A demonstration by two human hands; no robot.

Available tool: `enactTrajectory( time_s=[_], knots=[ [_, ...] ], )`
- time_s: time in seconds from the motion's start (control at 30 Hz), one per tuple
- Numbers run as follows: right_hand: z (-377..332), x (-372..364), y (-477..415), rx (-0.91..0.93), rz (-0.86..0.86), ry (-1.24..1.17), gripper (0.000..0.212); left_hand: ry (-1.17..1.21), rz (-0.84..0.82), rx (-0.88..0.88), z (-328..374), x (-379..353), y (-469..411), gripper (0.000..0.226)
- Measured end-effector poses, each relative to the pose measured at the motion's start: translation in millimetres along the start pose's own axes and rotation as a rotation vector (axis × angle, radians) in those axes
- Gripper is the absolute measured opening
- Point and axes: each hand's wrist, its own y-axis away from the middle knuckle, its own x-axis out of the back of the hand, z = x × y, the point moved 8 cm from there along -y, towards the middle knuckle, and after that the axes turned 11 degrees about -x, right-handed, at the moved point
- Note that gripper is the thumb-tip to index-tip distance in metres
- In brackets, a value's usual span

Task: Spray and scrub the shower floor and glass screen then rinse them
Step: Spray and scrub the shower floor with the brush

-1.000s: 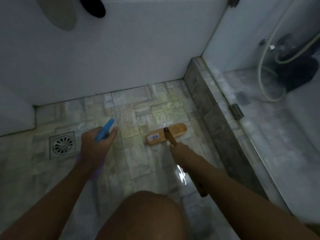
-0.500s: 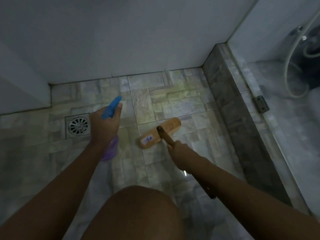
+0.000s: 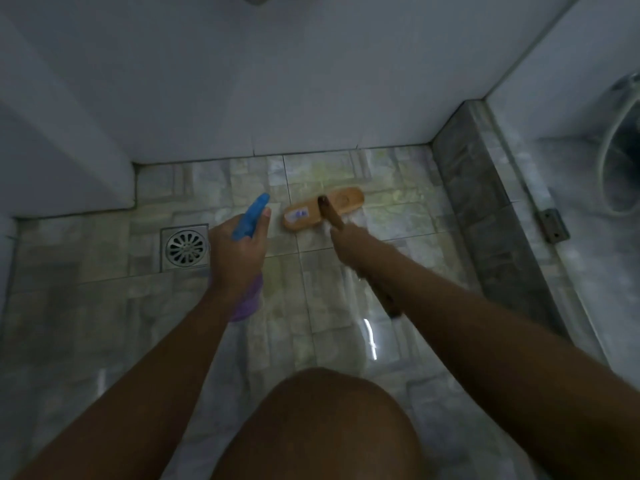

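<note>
My left hand (image 3: 237, 251) grips a spray bottle (image 3: 251, 216) with a blue nozzle and a purple body, held over the tiled shower floor (image 3: 325, 271) with the nozzle aimed at the far wall. My right hand (image 3: 349, 242) grips the dark handle of a wooden scrub brush (image 3: 323, 210). The brush head lies flat on the wet tiles just right of the nozzle. The glass screen (image 3: 588, 237) stands along the right, above a raised stone curb (image 3: 485, 209).
A round metal floor drain (image 3: 185, 247) sits left of my left hand. White walls close the far side and the left corner. A metal hinge bracket (image 3: 554, 225) is fixed at the screen's base. My knee (image 3: 318, 427) fills the bottom centre.
The view has tilted and shifted left. The brush head has slid away from me toward the far wall, and the spray bottle has come closer to the brush.
</note>
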Motion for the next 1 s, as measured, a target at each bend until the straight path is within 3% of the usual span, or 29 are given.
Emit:
enactTrajectory(
  time_s=[0.1,0.2,0.33,0.47,0.53,0.63,0.8,1.0],
  knots=[
    [62.4,-38.9,43.8,-0.034,-0.034,0.058,0.038,0.015,0.025,0.003,-0.9,6.7,-1.1,0.051],
    [96.6,-31.2,48.6,-0.110,-0.042,0.096,0.043,0.039,0.034,0.027,-3.8,10.6,-1.2,0.051],
    [89.0,38.0,-10.0,-0.199,0.110,-0.147,0.044,0.051,0.011,0.012,0.8,8.0,0.4,0.050],
    [59.3,99.9,-63.2,-0.302,0.167,-0.240,0.026,0.034,-0.001,0.006,1.7,2.8,0.4,0.053],
    [46.9,99.4,-61.6,-0.321,0.153,-0.212,0.023,0.036,-0.001,0.000,1.6,1.2,0.2,0.052],
    [45.1,58.5,-33.1,-0.198,0.084,-0.203,0.030,0.042,0.006,-0.014,3.1,1.5,-0.8,0.051],
    [138.6,-2.4,35.1,-0.254,0.078,-0.082,0.045,0.019,-0.016,-0.001,0.1,-0.7,-3.9,0.053],
    [205.0,67.3,37.2,-0.422,0.158,-0.116,0.037,0.033,-0.023,0.022,-2.9,-1.2,-5.4,0.055]
  ],
)
